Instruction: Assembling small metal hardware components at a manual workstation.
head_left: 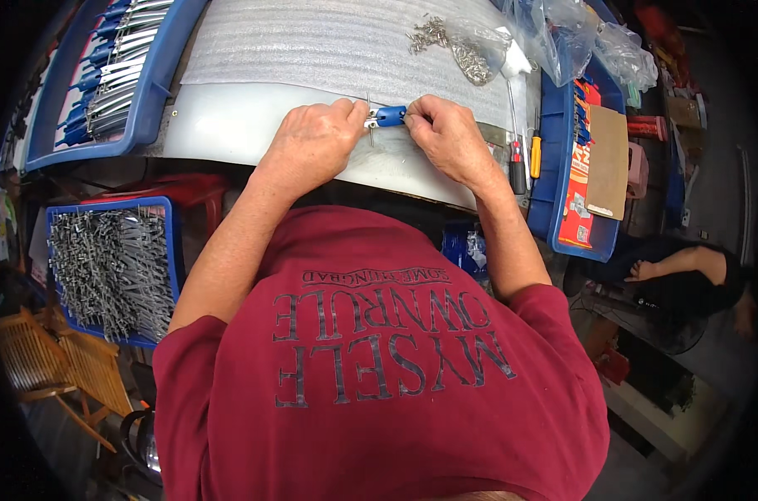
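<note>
Over the near edge of the worktop, my left hand (316,144) and my right hand (450,138) meet at a small part with a blue plastic body (389,116) and silvery metal at its left end. The fingers of my left hand are closed at the metal end, and a thin metal rod (369,102) stands out crosswise beside them. My right thumb and fingers pinch the blue end. What lies inside the left fingers is hidden.
At upper left a blue tray (155,104) holds several blue-handled metal pieces; below it a blue crate (175,250) is heaped with metal parts. Small metal pins (472,63) lie at the back. Two screwdrivers (535,157) lie beside the right blue bin (544,204). Another person's arm (684,263) shows far right.
</note>
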`<action>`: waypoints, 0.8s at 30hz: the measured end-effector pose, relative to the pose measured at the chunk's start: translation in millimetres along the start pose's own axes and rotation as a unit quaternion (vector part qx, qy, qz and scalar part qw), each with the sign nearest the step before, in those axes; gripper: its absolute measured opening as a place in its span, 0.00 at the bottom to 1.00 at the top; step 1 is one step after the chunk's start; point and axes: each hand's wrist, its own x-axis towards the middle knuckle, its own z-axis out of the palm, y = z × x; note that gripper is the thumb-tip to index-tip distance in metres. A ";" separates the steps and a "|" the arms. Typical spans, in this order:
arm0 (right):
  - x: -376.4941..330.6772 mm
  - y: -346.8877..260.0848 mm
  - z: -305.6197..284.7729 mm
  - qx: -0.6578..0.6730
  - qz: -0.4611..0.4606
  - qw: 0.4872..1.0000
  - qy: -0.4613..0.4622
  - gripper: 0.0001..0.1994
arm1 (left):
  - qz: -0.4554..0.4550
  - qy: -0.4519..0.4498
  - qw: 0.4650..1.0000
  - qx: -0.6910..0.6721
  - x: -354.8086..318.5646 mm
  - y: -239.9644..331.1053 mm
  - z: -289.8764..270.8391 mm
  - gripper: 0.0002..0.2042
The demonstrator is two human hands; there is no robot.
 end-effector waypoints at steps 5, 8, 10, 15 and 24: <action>0.7 3.2 3.7 -0.012 -0.017 1.000 0.018 0.07 | 0.001 -0.006 1.000 0.002 0.2 -0.2 0.7 0.06; 0.1 3.4 4.0 -0.010 -0.019 1.000 0.019 0.07 | 0.003 0.004 1.000 0.004 -0.2 -0.3 1.4 0.05; 0.0 2.7 3.8 -0.013 -0.017 1.000 0.021 0.07 | -0.001 -0.003 1.000 0.008 0.0 0.2 0.8 0.05; 0.0 5.7 6.8 -0.016 -0.024 0.999 0.037 0.06 | 0.007 0.012 1.000 0.015 -0.7 -3.2 5.5 0.06; 2.0 3.4 4.6 -0.022 -0.030 0.998 0.047 0.06 | 0.017 0.032 0.999 0.016 0.0 -3.8 6.1 0.08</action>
